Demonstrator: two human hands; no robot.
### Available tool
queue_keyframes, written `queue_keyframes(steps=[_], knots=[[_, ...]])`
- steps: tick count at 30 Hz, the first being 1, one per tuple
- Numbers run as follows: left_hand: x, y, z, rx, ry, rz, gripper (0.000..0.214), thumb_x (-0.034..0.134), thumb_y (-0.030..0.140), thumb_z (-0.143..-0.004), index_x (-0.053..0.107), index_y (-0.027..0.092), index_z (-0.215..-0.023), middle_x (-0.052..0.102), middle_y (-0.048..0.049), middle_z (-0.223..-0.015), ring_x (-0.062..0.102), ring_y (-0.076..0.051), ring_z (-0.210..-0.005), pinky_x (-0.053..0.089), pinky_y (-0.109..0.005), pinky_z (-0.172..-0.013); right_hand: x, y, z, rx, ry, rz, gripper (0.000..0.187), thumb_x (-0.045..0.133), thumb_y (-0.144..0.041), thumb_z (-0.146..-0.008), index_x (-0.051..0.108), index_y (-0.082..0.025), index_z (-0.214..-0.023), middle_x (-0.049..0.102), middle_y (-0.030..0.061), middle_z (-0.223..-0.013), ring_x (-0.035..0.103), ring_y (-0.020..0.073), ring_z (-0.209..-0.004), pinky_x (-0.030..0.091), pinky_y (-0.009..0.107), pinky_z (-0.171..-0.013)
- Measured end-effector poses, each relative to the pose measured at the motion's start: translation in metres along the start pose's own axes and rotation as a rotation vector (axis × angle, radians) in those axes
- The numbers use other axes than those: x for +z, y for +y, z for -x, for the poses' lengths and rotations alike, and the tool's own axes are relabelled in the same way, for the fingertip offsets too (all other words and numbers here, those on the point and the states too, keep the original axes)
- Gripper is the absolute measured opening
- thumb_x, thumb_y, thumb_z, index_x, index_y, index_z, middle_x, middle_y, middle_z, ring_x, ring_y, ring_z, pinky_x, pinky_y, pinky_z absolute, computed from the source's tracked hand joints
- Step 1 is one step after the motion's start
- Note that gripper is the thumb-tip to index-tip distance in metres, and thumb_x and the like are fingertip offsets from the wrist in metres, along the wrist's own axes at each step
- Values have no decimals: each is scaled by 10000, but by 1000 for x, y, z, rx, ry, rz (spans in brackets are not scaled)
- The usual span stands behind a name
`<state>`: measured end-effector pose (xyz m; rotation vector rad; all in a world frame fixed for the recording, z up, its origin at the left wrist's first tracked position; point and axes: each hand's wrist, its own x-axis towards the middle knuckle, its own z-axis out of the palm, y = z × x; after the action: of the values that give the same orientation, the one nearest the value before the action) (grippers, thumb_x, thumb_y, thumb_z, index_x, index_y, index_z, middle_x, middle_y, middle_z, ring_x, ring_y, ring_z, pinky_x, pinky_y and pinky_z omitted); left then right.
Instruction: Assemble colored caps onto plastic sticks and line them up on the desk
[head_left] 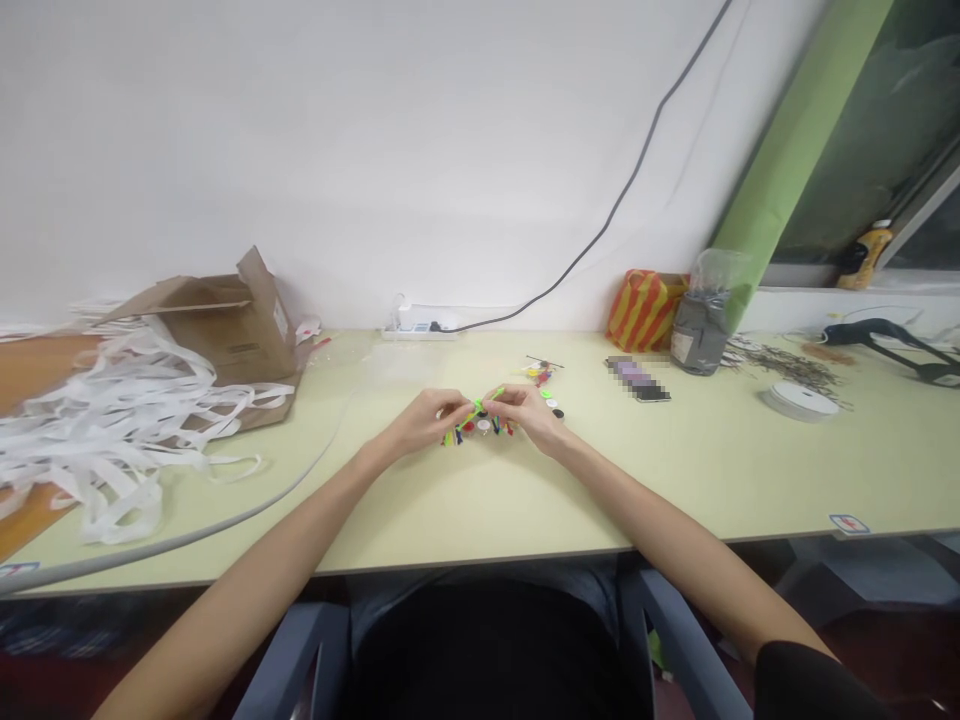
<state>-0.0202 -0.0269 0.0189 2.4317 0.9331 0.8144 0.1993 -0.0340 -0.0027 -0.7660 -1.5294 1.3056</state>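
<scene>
Near the middle of the table, my left hand point(433, 420) and my right hand point(527, 412) face each other with fingers pinched. Between them they hold a small bright green strip point(478, 408); its exact kind is too small to make out. Just below the fingertips lies a cluster of small colourful pieces, with a red disc point(469, 427), a white disc point(484, 426) and short coloured strips point(452, 438). Beside my right hand sit a few more discs, among them a black one point(558, 413). My fingers partly hide the cluster.
Behind my hands lies a small multicoloured pile point(538, 372). Left are white ribbons point(142, 410), a cardboard box point(225, 320) and a grey cable point(247, 510). Right are a phone point(637, 380), a striped bag point(637, 310), a dark container point(697, 335) and a white roll point(799, 401).
</scene>
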Motion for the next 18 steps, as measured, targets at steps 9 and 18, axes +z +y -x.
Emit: queue_keyframes(steps=[9, 18], knots=[[-9, 12, 0, -52, -113, 144, 385, 548, 517, -934, 740, 189, -874, 739, -53, -772, 620, -132, -590, 465, -273, -605, -1, 9, -2, -55, -3, 167, 286, 802, -424, -717, 798, -180, -867, 710, 38, -706, 518, 111, -525, 357, 218, -448], [-8, 11, 2, -59, -161, 207, 366, 513, 514, -956, 667, 182, -938, 690, -44, -805, 617, -137, -660, 477, -254, -616, -1, 7, -2, -133, 1, 218, 261, 795, -425, -717, 790, -179, -803, 722, 50, -758, 535, 124, -567, 368, 231, -467]])
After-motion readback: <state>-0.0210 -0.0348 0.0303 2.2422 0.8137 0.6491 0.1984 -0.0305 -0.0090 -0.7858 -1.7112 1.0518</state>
